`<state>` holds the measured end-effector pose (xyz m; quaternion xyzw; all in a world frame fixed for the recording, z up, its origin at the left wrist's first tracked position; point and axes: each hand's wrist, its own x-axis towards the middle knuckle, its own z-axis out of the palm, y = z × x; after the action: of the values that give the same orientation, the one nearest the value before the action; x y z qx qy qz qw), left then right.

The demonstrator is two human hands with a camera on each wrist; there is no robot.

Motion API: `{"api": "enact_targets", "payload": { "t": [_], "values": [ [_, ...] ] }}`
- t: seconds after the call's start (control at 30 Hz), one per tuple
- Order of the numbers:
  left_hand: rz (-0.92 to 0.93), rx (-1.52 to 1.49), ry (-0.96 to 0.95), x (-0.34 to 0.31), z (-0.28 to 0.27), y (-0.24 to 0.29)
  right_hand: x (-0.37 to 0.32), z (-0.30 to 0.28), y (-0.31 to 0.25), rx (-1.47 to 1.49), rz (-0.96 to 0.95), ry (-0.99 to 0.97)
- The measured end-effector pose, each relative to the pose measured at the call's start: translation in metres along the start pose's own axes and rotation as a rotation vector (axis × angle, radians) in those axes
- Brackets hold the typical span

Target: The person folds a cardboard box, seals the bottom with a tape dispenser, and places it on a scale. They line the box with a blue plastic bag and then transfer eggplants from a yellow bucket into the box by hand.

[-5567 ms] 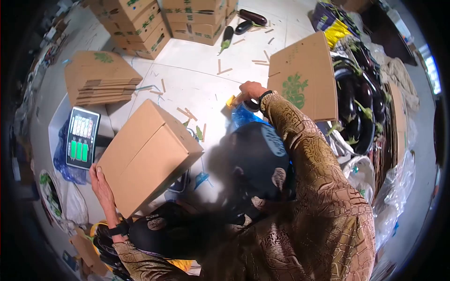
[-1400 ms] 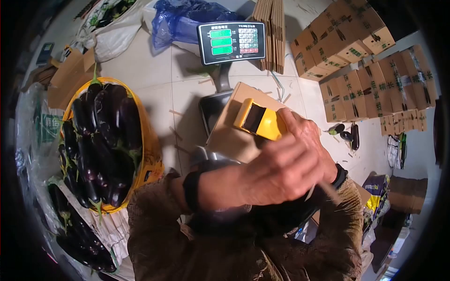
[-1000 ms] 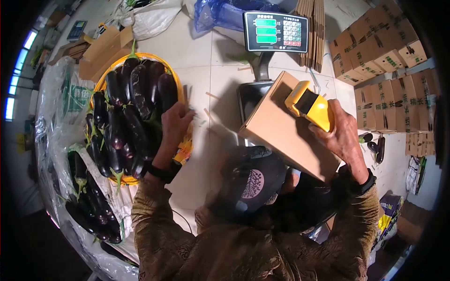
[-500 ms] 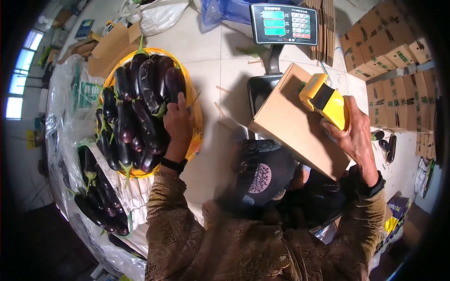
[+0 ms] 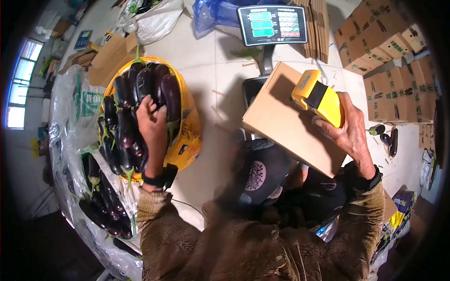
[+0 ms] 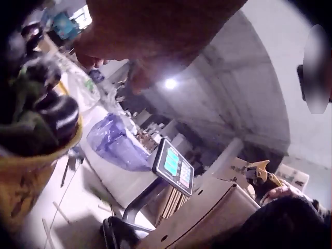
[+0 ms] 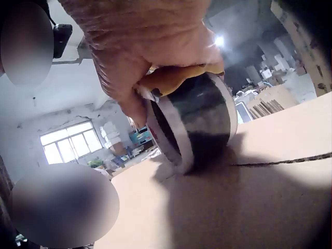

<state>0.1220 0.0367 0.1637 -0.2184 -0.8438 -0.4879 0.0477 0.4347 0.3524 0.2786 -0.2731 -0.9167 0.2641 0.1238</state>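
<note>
In the head view my left hand (image 5: pixel 153 124) hovers over a yellow bucket (image 5: pixel 191 126) heaped with dark purple eggplants (image 5: pixel 124 124). Its fingers are loosely bent, with nothing visible in them. My right hand (image 5: pixel 352 133) grips a yellow tape dispenser (image 5: pixel 333 107) on top of a closed cardboard box (image 5: pixel 281 129). The right wrist view shows the dispenser's wide tape roll (image 7: pixel 207 114) down at the cardboard, beside a seam between the flaps. Behind the box stands a scale with a lit display (image 5: pixel 273 24); the box hides part of its platform.
More eggplants (image 5: pixel 105 201) lie in a sack left of the bucket. Flattened cartons (image 5: pixel 316 28) stand behind the scale, and stacked printed boxes (image 5: pixel 398 91) line the right. A few eggplants (image 5: pixel 393 140) are on the floor there. A blue plastic bag (image 5: pixel 211 16) lies at the back.
Earlier my right hand reached for the dispenser while my left held the box. Now the dispenser is over the box by the scale; my left hand has moved left, away from it, over the bucket.
</note>
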Motion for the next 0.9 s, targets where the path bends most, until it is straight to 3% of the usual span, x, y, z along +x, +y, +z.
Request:
{"api": "enact_targets", "payload": {
  "t": [0.07, 0.17, 0.23, 0.3, 0.37, 0.4, 0.47, 0.57, 0.6, 0.67, 0.7, 0.77, 0.83, 0.9],
  "values": [
    [-0.103, -0.29, -0.101, -0.005, 0.001, 0.034, -0.001, -0.007, 0.003, 0.056, 0.034, -0.023],
    [-0.085, -0.396, -0.402, -0.015, 0.035, 0.08, -0.004, -0.015, 0.015, 0.164, 0.086, -0.061],
    [-0.172, -0.541, -0.565, -0.017, 0.062, 0.12, -0.009, -0.02, 0.021, 0.406, 0.146, -0.085],
    [-0.151, -0.645, -0.638, -0.016, 0.096, 0.135, -0.013, -0.025, 0.021, 0.468, 0.226, -0.107],
    [0.194, -0.471, -0.72, -0.01, 0.122, 0.147, -0.017, -0.026, 0.021, 0.596, 0.265, -0.059],
    [0.198, -0.476, -0.729, -0.003, 0.134, 0.149, -0.016, -0.027, 0.022, 0.546, 0.254, -0.065],
    [0.679, -0.215, -0.666, 0.009, 0.161, 0.15, -0.015, -0.029, 0.019, 0.558, 0.279, -0.074],
    [0.744, -0.11, -0.69, 0.015, 0.19, 0.146, -0.014, -0.029, 0.021, 0.553, 0.278, -0.076],
    [0.747, -0.111, -0.695, 0.021, 0.201, 0.138, -0.014, -0.028, 0.023, 0.551, 0.281, -0.074],
    [0.271, -0.616, -1.037, 0.034, 0.213, 0.128, -0.014, -0.028, 0.025, 0.55, 0.287, -0.069],
    [0.273, -0.615, -1.045, 0.035, 0.212, 0.129, -0.013, -0.028, 0.025, 0.543, 0.284, -0.065],
    [0.081, -0.813, -0.996, 0.035, 0.209, 0.134, -0.014, -0.029, 0.027, 0.535, 0.29, -0.056],
    [0.088, -0.78, -1.029, 0.029, 0.219, 0.121, -0.014, -0.03, 0.032, 0.544, 0.286, -0.069],
    [0.602, -0.349, -0.859, 0.017, 0.223, 0.119, -0.013, -0.031, 0.035, 0.571, 0.292, -0.061]
  ]
}}
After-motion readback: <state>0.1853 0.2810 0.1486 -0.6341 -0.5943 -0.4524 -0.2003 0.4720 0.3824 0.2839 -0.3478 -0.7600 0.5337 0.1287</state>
